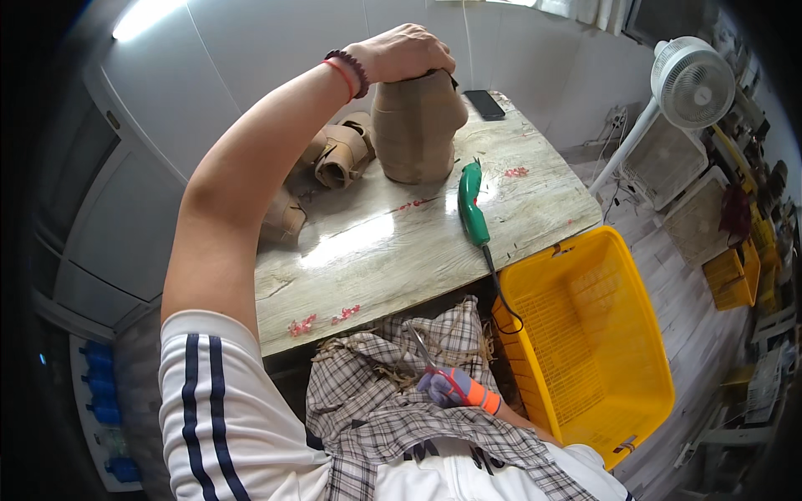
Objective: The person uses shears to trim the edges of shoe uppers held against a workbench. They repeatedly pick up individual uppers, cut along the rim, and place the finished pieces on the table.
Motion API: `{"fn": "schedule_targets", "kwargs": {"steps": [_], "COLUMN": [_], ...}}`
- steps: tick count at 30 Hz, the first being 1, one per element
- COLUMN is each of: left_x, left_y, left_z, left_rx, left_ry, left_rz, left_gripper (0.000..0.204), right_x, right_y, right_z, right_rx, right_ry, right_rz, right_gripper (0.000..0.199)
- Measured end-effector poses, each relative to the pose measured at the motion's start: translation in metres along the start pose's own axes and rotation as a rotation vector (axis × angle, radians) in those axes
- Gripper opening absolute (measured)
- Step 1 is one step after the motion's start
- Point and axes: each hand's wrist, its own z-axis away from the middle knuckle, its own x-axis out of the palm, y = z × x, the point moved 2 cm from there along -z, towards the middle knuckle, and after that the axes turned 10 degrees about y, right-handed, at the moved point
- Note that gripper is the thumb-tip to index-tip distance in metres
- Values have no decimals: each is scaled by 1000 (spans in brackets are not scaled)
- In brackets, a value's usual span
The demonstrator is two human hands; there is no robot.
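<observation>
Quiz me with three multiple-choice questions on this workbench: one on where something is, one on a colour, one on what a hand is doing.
1. Where is the phone?
A. in the basket
B. on the table's far edge
C. on the lap

2. What colour is the basket?
A. yellow
B. blue
C. white

3. What is the left hand doing?
A. hanging free
B. holding the green tool
C. resting on top of the brown form

Answers: 1 B, it lies beyond the form on the table. 2 A, its mesh walls are yellow. 3 C, its palm covers the form's top.
</observation>
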Motion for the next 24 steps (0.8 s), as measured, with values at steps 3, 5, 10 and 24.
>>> {"fn": "schedule_targets", "kwargs": {"steps": [3, 5, 10, 24], "left_x": [36, 55, 92, 41], "left_y": [-12, -21, -50, -78], "left_z": [-11, -8, 20, 226], "left_rx": [-66, -134, -335, -1087], "left_ry": [-91, -41, 66, 303], "left_rz": [193, 255, 260, -2], "left_gripper": [28, 33, 41, 35], "right_x": [-11, -15, -14, 7], "right_y": [5, 8, 1, -47], "right_z": [-2, -3, -1, 12], "right_rx": [137, 163, 52, -50], "right_ry": [15, 18, 34, 104], "right_rz": [-168, -221, -194, -120], "right_gripper": [38, 39, 56, 57]}}
